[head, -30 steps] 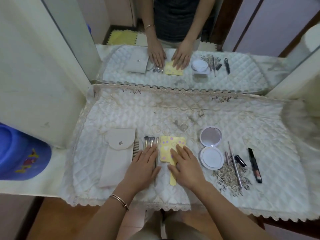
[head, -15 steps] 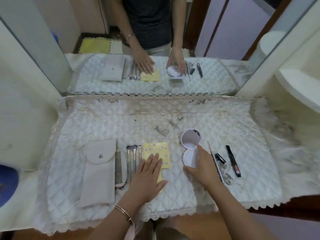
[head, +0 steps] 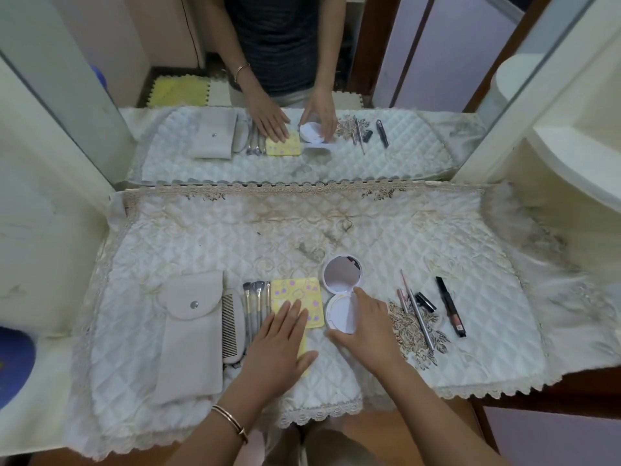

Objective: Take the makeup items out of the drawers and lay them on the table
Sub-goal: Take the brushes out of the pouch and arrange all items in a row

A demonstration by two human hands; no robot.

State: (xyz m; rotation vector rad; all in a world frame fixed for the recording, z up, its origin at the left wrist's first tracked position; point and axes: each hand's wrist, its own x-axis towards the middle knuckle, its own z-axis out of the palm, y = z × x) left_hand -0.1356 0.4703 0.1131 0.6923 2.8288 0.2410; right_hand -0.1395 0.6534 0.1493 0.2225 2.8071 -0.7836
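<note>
Makeup items lie in a row on the quilted white table cover (head: 208,237). From the left: a beige snap pouch (head: 191,334), a comb (head: 228,327), several brushes (head: 256,304), a yellow hand mirror (head: 297,297), an open white compact (head: 342,290), thin pencils (head: 416,314), a small black tube (head: 426,301) and a black lip tube (head: 451,307). My left hand (head: 280,348) lies flat on the yellow mirror's lower part, fingers spread. My right hand (head: 368,326) curls around the compact's lower half, thumb at its near edge.
A wall mirror (head: 302,95) stands behind the table and reflects the items and a person's arms. A cream cabinet side (head: 50,230) borders the left, a cream curved shelf unit (head: 571,146) the right. A blue object (head: 15,361) sits at the far left edge.
My right hand left the yellow mirror, moved right to the compact and has closed around it. My left hand shifted onto the yellow mirror. The camera view swung right.
</note>
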